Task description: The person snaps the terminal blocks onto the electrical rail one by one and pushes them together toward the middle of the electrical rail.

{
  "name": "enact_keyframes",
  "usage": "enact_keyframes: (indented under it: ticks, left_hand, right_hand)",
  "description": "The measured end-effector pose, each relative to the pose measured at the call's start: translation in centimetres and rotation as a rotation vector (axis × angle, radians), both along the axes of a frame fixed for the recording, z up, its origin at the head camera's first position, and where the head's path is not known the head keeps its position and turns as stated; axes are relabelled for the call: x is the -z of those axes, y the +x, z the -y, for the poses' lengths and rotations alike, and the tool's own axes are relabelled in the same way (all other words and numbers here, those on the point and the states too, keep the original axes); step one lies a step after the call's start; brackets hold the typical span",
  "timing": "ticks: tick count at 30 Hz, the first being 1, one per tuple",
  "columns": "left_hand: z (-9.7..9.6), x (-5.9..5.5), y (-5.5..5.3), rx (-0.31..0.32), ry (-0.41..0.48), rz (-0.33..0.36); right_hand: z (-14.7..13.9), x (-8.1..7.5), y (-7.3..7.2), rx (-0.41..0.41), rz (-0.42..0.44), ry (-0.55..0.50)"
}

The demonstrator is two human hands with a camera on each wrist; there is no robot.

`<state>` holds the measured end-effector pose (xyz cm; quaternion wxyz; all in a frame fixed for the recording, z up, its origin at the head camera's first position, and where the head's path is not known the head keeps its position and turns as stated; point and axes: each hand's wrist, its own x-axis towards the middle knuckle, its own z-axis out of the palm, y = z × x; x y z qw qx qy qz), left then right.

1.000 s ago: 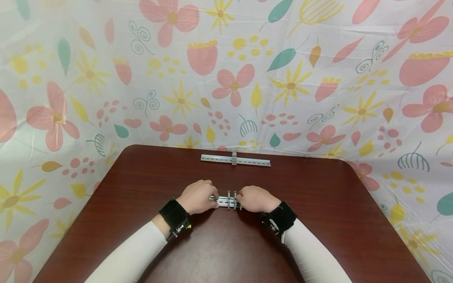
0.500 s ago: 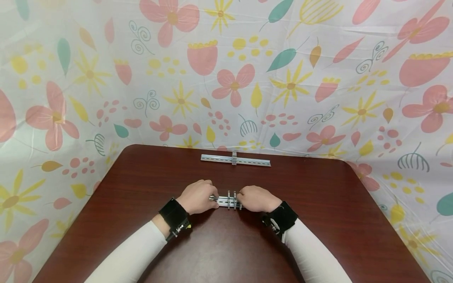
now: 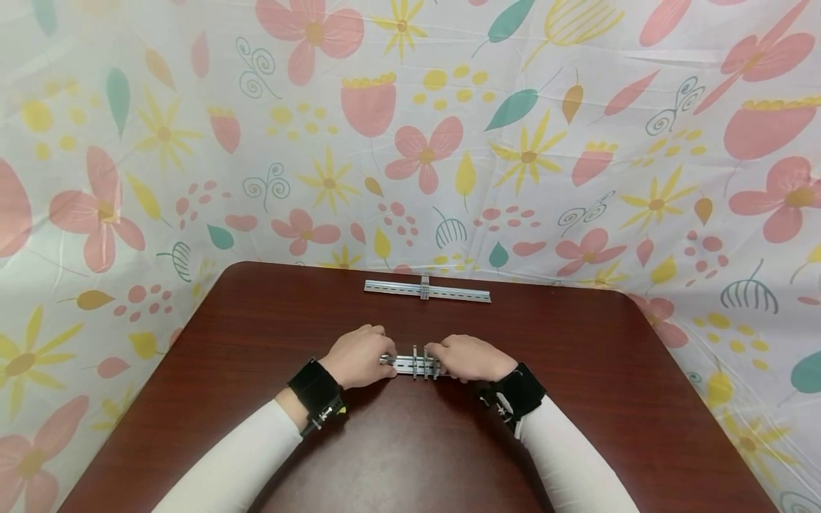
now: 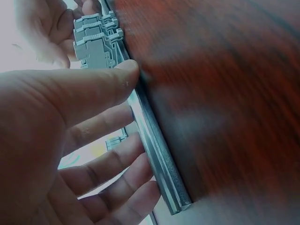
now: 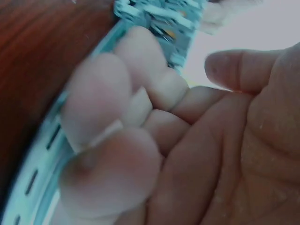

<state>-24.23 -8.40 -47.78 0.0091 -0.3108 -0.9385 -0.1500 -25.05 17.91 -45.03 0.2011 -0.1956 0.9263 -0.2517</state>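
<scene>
A short slotted metal DIN rail [image 3: 404, 365] lies across the middle of the table, carrying grey terminal blocks [image 4: 93, 40]. My left hand [image 3: 361, 356] grips its left part; in the left wrist view the thumb [image 4: 103, 84] lies on one side and the fingers on the other. My right hand [image 3: 471, 358] is at the right end, its fingertips by the rightmost block. In the right wrist view the fingers [image 5: 140, 56] are loosely curled beside the rail [image 5: 40, 173], with the thumb [image 5: 229, 70] held apart. Whether they touch the rail I cannot tell.
Near the table's back edge lies a longer slotted rail [image 3: 462, 293] with a cluster of blocks [image 3: 425, 287] at its middle. The brown wooden table [image 3: 410, 442] meets a flowered cloth [image 3: 423, 92] behind and at the sides.
My right hand has shifted slightly right and changed its pose, with its fingers less bunched and more of the rail's right end visible. The left hand and rail have stayed in place.
</scene>
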Motion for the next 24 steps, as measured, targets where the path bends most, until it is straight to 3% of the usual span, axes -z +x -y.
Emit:
enact_keyframes:
  ticks: [5, 10, 18, 24]
  left_hand:
    - [-0.3, -0.2, 0.1, 0.039, 0.037, -0.041]
    - [-1.1, -0.1, 0.4, 0.083, 0.087, -0.062]
    - [-2.9, 0.7, 0.4, 0.023, 0.099, -0.056]
    - [-3.1, 1.5, 0.0, 0.001, 0.092, -0.034]
  right_hand:
    - [-1.2, -0.4, -0.5, -0.013, 0.061, -0.080]
    - [-2.0, 0.2, -1.2, -0.089, 0.065, -0.067]
    - [-1.9, 0.9, -1.6, -0.085, 0.041, -0.028]
    - [-1.2, 1.1, -1.5, -0.126, -0.019, 0.002]
